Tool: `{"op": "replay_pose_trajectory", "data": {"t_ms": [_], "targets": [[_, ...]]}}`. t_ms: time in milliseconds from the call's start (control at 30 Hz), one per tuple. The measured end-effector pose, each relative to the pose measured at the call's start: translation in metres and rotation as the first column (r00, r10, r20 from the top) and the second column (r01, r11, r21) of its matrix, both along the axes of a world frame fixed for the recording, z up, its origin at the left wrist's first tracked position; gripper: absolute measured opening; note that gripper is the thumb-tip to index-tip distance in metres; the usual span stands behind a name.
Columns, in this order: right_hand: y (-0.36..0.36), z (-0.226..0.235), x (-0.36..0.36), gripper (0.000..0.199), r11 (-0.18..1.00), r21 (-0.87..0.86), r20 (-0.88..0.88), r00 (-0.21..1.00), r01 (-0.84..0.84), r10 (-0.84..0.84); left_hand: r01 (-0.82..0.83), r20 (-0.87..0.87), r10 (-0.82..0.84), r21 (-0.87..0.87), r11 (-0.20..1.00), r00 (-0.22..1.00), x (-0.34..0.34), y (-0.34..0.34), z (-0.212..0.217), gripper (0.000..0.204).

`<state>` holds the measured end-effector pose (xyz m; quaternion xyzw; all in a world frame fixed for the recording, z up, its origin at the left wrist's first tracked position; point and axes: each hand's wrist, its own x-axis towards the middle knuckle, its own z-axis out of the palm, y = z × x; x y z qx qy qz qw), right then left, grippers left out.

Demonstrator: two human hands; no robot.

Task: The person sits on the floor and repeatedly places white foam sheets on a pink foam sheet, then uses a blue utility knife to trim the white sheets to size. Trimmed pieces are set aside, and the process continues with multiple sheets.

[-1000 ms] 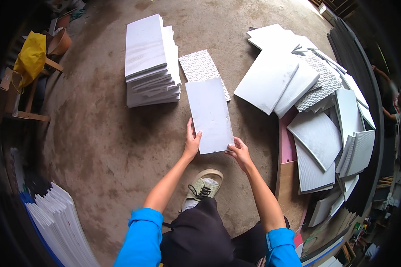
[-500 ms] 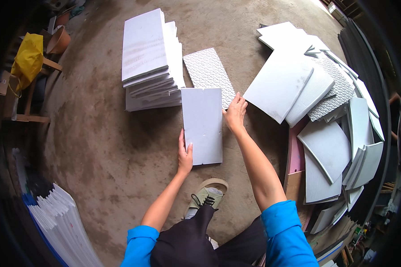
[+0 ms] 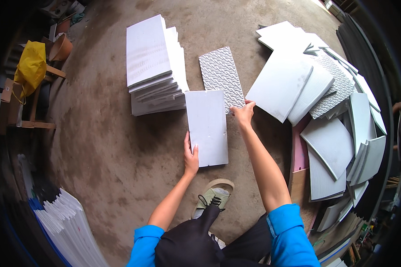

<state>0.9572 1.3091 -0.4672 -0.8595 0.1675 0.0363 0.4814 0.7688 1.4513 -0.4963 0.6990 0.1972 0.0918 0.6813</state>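
My left hand (image 3: 191, 155) grips the lower left edge of a smooth white panel (image 3: 207, 127), its thumb lying on the face. Small nicks show along the panel's edges. Just beyond it is a white panel with a raised woven pattern (image 3: 223, 75); its near left part lies behind the smooth one. At the patterned panel's near right corner, my right hand (image 3: 243, 112) is closed, thumb and fingers pinching it. Left of both panels stands a tall stack of white panels (image 3: 149, 53).
A loose heap of white panels (image 3: 278, 84), some ribbed or patterned, spreads along the right. More thin white sheets (image 3: 69, 222) stand at the lower left. A yellow bag (image 3: 30, 66) hangs on a wooden frame (image 3: 33, 123) at the far left. My shoe (image 3: 214, 196) is on the concrete floor.
My right hand has closed on the patterned panel's corner, and that panel has shifted right, away from the stack. The left hand still holds the smooth panel.
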Motion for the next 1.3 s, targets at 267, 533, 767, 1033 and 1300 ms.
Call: {"op": "replay_pose_trajectory", "data": {"t_ms": [267, 533, 767, 1033, 1300], "targets": [[-0.099, 0.115, -0.048, 0.029, 0.980, -0.184, 0.544, 0.838, 0.074, 0.039, -0.006, -0.018, 0.009, 0.139, 0.990, 1.000, 0.015, -0.035, 0.017, 0.062], [-0.170, 0.147, -0.102, 0.033, 0.781, -0.622, 0.676, 0.545, 0.058, 0.497, 0.030, 0.078, -0.052, 0.262, 0.965, 0.996, 0.030, -0.081, 0.025, 0.061], [-0.213, 0.174, -0.171, 0.043, 0.550, -0.833, 0.526, 0.386, 0.056, 0.758, 0.113, -0.371, 0.081, 0.473, 0.874, 0.925, 0.082, -0.051, 0.028, 0.063], [-0.240, 0.243, -0.298, 0.040, 0.407, -0.904, 0.424, 0.414, 0.132, 0.805, 0.708, 0.124, -0.807, -0.569, 0.418, 0.577, 0.011, -0.194, 0.222, 0.085], [-0.316, 0.307, -0.401, 0.047, 0.581, -0.656, 0.686, 0.702, 0.482, 0.191, 0.934, 0.509, -0.786, -0.129, 0.334, 0.351, -0.047, -0.304, 0.342, 0.074]]}}
